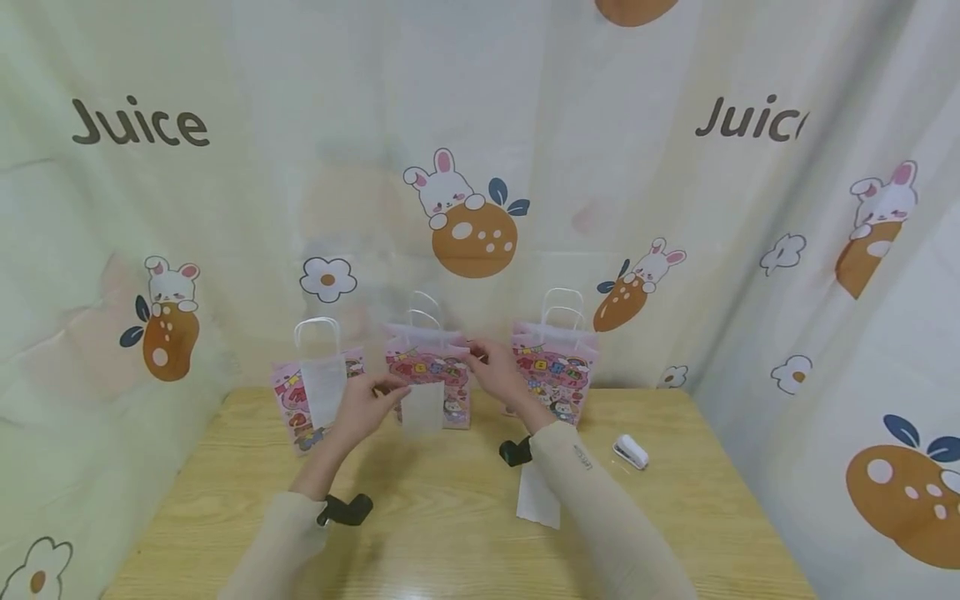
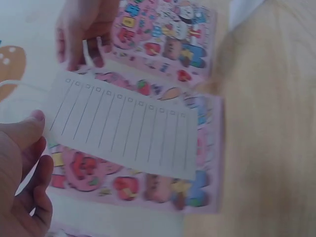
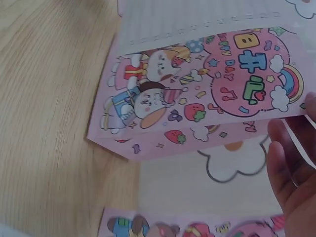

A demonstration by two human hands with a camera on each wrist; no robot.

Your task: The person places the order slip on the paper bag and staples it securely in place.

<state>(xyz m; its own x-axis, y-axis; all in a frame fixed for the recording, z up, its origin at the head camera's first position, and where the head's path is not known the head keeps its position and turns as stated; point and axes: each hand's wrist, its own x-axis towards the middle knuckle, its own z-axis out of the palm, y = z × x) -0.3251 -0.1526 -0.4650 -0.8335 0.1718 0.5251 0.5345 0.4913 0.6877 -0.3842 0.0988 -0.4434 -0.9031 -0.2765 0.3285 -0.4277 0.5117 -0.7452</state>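
My left hand point(image 1: 367, 404) pinches a white slip of paper point(image 1: 422, 408) by its edge, in front of the middle pink gift bag point(image 1: 457, 392). Ruled lines with small checkboxes run across that slip point(image 2: 123, 128) in the left wrist view. At the bag's upper right corner, my right hand point(image 1: 498, 371) grips the rim between thumb and fingers. Cartoon animals and a rainbow decorate this upright bag point(image 3: 232, 79), seen closely in the right wrist view. Two thin white handles rise from its top.
To the left stands another pink bag point(image 1: 288, 392) with a white slip point(image 1: 324, 392) on its front. A third bag point(image 1: 555, 375) is at the right. A white stapler point(image 1: 631, 451) and another paper slip point(image 1: 538, 500) lie on the wooden table point(image 1: 435, 533).
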